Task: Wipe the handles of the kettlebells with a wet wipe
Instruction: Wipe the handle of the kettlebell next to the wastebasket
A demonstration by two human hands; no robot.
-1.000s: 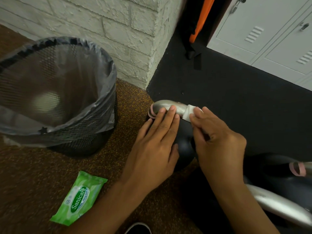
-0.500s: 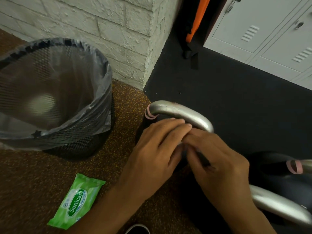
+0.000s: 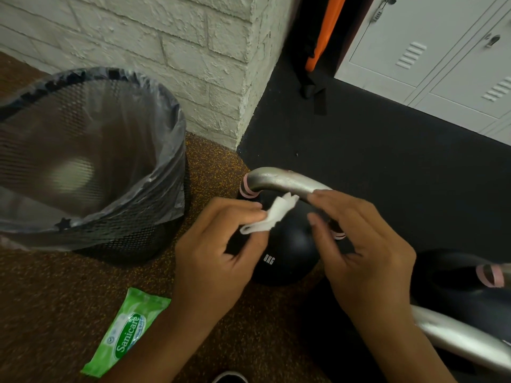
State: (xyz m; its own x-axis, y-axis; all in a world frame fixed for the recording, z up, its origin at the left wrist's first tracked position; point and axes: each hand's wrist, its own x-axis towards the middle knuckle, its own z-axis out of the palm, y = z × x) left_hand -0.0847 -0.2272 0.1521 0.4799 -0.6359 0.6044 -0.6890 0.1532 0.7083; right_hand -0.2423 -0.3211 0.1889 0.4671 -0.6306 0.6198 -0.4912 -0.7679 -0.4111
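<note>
Crumpled white wet wipe (image 3: 272,214) pinched in left hand (image 3: 218,252), just under curved silver handle (image 3: 282,182) of black 8KG kettlebell (image 3: 287,252). Right hand (image 3: 365,252) loosely spread beside it, fingertips touching handle, gripping nothing.

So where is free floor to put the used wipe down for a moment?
Free: brown floor between the wet wipes pack and mesh bin; black mat between the 8KG kettlebell and lockers. Crowded: lower right, where the second kettlebell sits close by.
</note>
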